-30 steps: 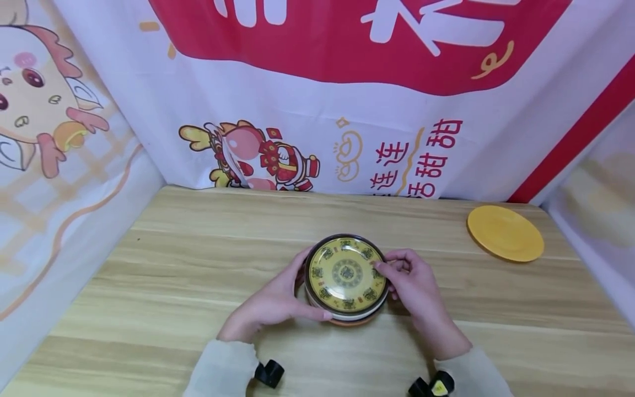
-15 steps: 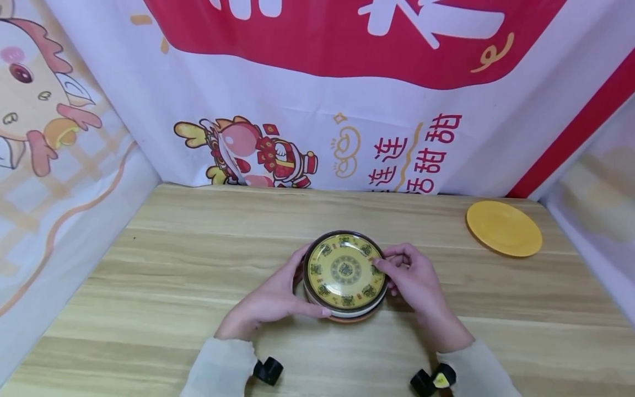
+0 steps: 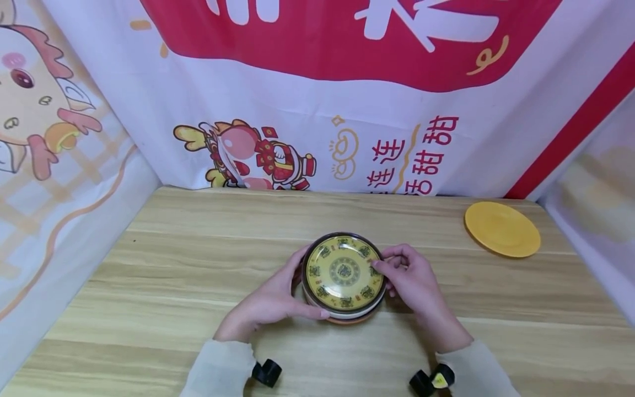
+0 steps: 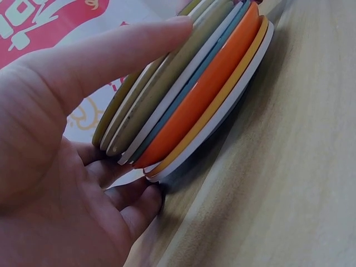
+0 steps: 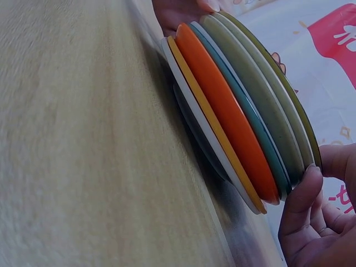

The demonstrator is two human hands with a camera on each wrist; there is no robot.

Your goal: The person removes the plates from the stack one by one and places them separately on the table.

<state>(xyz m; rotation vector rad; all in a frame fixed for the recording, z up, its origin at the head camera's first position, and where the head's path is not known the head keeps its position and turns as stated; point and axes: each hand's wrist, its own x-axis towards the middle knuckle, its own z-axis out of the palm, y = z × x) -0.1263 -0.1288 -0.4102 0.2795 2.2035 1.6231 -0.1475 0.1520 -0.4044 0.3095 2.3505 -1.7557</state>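
In the middle of the wooden table stands a stack of several plates (image 4: pixel 206 94), with orange, teal, white, yellow and olive edges in the wrist views. Its uppermost plate (image 3: pixel 344 270) is yellow with a dark rim and a ring of dark printed motifs. My left hand (image 3: pixel 273 295) wraps the stack's left side, thumb along the near edge and fingers round the far side. At the right rim my right hand (image 3: pixel 412 278) pinches the upper plates: thumb on top, fingers against the side. The right fingertips are partly hidden in the head view.
A separate yellow plate (image 3: pixel 502 229) lies at the back right of the table (image 3: pixel 198 237). Printed cloth (image 3: pixel 317 105) hangs along the back edge, and more cloth stands at the left and right sides.
The head view has shifted slightly. Both hands keep the same hold on the stack, and the plates have not visibly moved on the table.
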